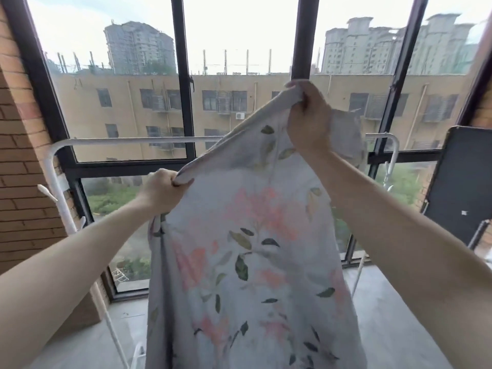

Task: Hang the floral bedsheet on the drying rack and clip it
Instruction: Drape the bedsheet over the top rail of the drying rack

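I'm looking out through tall dark-framed windows at a long yellow apartment block, with grey towers behind it under a pale, flat sky. A brick wall rises on my left. The grey concrete floor runs below, and a dark panel leans at the right.

Floral bedsheet held up, draped in front of white drying rack.
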{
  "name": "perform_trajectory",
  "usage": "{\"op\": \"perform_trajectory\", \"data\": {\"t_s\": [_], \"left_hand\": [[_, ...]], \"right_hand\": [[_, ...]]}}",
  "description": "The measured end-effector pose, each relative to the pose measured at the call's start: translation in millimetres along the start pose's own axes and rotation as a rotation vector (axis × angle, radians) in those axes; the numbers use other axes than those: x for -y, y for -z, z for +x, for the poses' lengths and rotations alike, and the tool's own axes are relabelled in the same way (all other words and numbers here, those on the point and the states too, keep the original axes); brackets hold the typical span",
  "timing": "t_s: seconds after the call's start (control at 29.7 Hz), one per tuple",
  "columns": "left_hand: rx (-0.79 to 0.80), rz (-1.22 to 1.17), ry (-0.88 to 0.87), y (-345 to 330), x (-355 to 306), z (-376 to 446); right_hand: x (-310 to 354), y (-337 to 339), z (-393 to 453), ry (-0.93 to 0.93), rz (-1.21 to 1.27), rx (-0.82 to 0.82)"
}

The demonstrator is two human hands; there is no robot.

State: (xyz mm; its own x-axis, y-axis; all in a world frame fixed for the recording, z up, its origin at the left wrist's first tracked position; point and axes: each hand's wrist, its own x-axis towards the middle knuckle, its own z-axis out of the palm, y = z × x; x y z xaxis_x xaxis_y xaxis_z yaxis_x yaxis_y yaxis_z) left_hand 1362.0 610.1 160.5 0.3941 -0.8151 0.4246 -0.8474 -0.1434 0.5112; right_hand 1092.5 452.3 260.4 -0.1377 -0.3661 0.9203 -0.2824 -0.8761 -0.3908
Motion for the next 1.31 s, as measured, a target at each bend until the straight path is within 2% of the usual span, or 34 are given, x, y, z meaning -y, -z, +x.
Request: {"op": "perform_trajectory", "data": {"t_s": [0.13, 0.24, 0.3, 0.37, 0.47, 0.61, 0.67, 0.78, 0.88, 0.94, 1.04, 1.11, 1.18, 1.25, 1.31], "left_hand": [[-0.027, -0.013, 0.008, 18.7, 13.7, -6.8], [-0.024, 0.021, -0.002, 21.9, 14.5, -9.1], [-0.002, 0.05, -0.003, 19.8, 16.7, -9.8], [0.018, 0.107, -0.003, 16.0, 21.9, -8.9], [0.036, 0.131, 0.029, 9.8, 38.4, -9.7], [0.068, 0.125, 0.068, 6.0, 56.7, -17.5], [0.084, 0.141, 0.058, 2.6, 60.5, -21.9], [0.105, 0.146, 0.029, -1.8, 56.6, -24.7], [0.106, 0.093, 0.016, -4.0, 44.6, -25.9], [0.092, 0.043, -0.007, -7.6, 32.1, -27.4], [0.097, -0.003, -0.062, -17.7, 6.6, -29.5], [0.111, -0.04, -0.121, -24.5, -11.5, -29.5], [0.12, -0.061, -0.168, -26.6, -22.5, -30.6], [0.121, -0.051, -0.168, -24.8, -23.1, -30.3], [0.161, -0.008, -0.153, -22.4, -18.6, -29.8]], "right_hand": [[-52.9, 16.6, -46.7, -0.348, -0.452, 0.311], [-74.8, 26.5, -82.5, -0.592, -0.505, 0.452], [-78.2, 25.1, -96.0, -0.66, -0.461, 0.481], [-71.4, 23.6, -98.1, -0.629, -0.398, 0.452], [-60.2, 31.4, -93.0, -0.484, -0.345, 0.424], [-66.0, 48.1, -104.1, -0.191, -0.598, 0.541], [-75.0, 55.1, -112.0, -0.102, -0.75, 0.565], [-84.4, 62.6, -110.8, -0.145, -0.816, 0.557], [-83.5, 60.0, -114.6, -0.212, -0.839, 0.639], [-63.8, 50.2, -126.3, -0.19, -0.765, 0.726], [-10.6, 23.4, -156.5, -0.152, -0.353, 0.967], [16.9, 2.7, -173.9, -0.117, -0.264, 1.062], [24.7, -12.8, -179.7, -0.174, -0.235, 1.012], [23.8, -17.9, -175.2, -0.337, -0.114, 0.877], [22.8, -18.8, -166.2, -0.409, -0.016, 0.724]]}}
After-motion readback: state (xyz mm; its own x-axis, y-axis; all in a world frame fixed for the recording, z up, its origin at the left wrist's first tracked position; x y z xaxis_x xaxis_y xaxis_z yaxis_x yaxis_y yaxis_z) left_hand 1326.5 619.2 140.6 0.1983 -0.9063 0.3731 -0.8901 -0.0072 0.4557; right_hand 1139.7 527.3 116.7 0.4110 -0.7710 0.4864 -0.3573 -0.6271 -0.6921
